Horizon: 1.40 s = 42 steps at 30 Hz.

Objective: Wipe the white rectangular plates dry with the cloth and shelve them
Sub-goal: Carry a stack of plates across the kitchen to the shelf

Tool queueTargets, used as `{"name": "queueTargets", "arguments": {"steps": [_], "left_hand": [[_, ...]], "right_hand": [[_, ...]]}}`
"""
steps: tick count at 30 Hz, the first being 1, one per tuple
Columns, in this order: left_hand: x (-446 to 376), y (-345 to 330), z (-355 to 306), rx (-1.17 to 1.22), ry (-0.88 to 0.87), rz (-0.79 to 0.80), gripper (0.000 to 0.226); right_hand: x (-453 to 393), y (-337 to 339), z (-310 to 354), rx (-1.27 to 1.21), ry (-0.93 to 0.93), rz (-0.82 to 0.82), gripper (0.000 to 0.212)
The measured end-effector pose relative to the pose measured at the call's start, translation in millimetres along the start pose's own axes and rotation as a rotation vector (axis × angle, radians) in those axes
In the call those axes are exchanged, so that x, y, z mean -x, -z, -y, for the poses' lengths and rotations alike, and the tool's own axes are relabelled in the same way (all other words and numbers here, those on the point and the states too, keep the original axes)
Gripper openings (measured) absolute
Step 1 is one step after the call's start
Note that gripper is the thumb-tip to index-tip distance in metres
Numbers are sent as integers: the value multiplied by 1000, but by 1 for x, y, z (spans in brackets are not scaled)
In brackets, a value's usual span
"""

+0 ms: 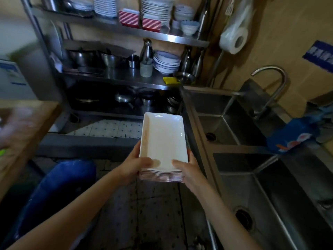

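Note:
A stack of white rectangular plates (163, 138) with red-striped undersides is held out over the floor in front of me. My left hand (134, 164) grips the stack's near left corner, thumb on the top plate. My right hand (188, 169) grips the near right corner, thumb also on top. The steel shelf rack (180, 39) stands ahead, with similar red-striped dishes (139, 18) on its upper shelf. No cloth is in view in either hand.
A steel double sink (234, 150) with a curved tap (275, 82) runs along the right. A blue cloth-like item (292, 134) lies on its far rim. A wooden counter (27, 123) is at left, a blue object (59, 192) below it. Bowls and pots fill the shelves.

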<state>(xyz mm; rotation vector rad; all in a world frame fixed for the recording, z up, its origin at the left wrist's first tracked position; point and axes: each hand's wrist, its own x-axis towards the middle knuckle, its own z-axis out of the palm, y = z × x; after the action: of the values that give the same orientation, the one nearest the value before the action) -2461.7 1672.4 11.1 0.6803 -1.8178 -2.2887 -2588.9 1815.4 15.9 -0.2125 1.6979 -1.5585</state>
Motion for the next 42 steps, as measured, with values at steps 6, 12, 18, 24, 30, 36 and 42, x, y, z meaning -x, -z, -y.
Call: {"name": "queueTargets", "arguments": {"steps": [6,12,18,24,30,36,42], "left_hand": [[-75,26,-26,54,11,-101,106],[-153,72,-60,51,35,-164,90],[-238,135,-99,65,-8,-157,107],[-309,184,-137,80,-9,-153,108],[-380,219,-178,47,-1,-183,107],[-451,253,-218,81,-33,-244,98],[-496,282,-265,53,-69,-289,94]], "right_hand": [[-84,-8,51,25,-31,91,74],[-170,-38,93,14,-24,111,72],[-257,-77,143,-19,15,111,71],[-335,-106,191,-35,51,94,67],[-422,-131,232,-36,92,102,62],[-507,-150,284,-23,114,144,55],[-561,-173,337,-25,144,198,53]]}}
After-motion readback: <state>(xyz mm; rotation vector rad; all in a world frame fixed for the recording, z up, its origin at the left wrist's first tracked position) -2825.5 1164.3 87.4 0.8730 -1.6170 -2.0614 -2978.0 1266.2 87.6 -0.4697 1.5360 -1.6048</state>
